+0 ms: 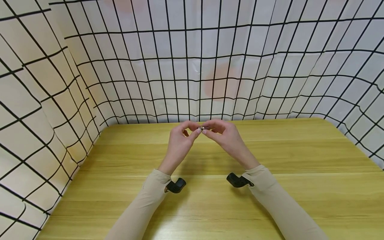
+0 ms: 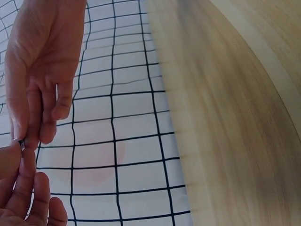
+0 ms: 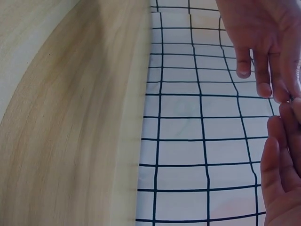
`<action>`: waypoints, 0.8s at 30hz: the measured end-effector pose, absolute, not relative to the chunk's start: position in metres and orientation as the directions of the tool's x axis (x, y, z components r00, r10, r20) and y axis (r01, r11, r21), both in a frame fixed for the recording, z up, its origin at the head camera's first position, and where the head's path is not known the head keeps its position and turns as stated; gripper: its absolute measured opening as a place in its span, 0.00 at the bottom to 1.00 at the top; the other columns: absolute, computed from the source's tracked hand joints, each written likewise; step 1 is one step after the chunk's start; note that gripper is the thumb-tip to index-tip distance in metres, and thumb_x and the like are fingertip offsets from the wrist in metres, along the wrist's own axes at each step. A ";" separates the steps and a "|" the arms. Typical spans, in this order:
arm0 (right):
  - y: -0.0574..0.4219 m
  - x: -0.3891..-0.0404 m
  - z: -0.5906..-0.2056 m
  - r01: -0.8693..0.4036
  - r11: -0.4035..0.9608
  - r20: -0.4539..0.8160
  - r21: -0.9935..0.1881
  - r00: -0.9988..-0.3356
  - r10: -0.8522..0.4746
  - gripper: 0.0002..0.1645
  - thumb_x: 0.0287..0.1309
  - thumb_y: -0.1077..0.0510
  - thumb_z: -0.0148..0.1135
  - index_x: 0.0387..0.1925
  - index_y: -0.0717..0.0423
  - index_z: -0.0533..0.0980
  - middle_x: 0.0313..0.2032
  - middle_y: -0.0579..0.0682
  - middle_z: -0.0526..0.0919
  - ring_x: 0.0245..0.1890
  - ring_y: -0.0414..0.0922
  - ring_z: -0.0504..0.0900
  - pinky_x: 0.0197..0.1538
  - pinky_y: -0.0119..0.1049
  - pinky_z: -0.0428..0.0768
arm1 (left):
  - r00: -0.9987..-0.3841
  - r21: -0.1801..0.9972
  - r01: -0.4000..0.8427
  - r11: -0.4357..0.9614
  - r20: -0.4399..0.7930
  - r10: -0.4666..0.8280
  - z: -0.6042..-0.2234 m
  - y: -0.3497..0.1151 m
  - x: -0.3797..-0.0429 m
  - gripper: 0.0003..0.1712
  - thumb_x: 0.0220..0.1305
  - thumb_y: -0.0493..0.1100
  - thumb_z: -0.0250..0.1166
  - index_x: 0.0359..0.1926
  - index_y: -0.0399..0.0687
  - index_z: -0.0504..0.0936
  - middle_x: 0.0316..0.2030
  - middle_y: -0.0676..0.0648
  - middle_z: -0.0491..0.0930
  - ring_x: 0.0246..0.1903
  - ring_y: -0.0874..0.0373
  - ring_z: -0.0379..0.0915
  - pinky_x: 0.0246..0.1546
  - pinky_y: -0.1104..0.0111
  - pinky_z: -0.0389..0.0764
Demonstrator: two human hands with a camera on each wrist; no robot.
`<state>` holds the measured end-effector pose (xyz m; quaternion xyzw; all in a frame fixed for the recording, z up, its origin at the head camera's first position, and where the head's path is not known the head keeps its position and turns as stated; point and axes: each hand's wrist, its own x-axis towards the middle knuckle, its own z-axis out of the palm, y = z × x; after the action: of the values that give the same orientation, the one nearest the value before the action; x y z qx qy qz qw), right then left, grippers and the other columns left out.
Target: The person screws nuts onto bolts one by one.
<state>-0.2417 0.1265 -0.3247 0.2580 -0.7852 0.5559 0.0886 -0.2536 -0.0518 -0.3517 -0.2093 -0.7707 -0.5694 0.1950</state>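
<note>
"Head view, then: what sits between the hands?"

"A tiny, slim, metallic-looking piece, silvery with a darker end, held up over the far part of a smooth yellowish wooden table with long streaks of grain. The bare left hand and the bare right hand meet at it, tip to tip."

"How are the fingers set?"

"Thumb and forefinger of each hand are pinched together on the piece, hardly any gap left. From the wrists, the other fingers look loosely bent."

"Can you read its exact shape?"

"No, the fingertips cover most of it; the left wrist view gives only a small dark glint."

"And around them?"

"Beige, fine-ribbed cloth sleeves end at the wrists. A stubby, curved black fitting juts inward by the left cuff, its twin by the right. Rippled white sheeting with black grid lines rises behind the table and at both sides, with blurry orange patches."
</note>
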 end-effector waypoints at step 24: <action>0.132 -0.266 -0.353 -0.481 0.229 0.414 -0.846 -0.864 -0.286 0.17 0.68 0.48 0.60 0.34 0.57 0.83 0.31 0.51 0.84 0.36 0.47 0.81 0.43 0.41 0.78 | -0.835 0.796 0.549 0.257 0.536 0.123 -0.353 -0.050 -0.254 0.02 0.63 0.38 0.69 0.37 0.47 0.87 0.32 0.53 0.81 0.35 0.59 0.72 0.35 0.65 0.68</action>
<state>-0.2657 0.1320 -0.3527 0.2461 -0.7794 0.5698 0.0855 -0.2539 -0.0499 -0.3531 -0.2179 -0.7704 -0.5693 0.1870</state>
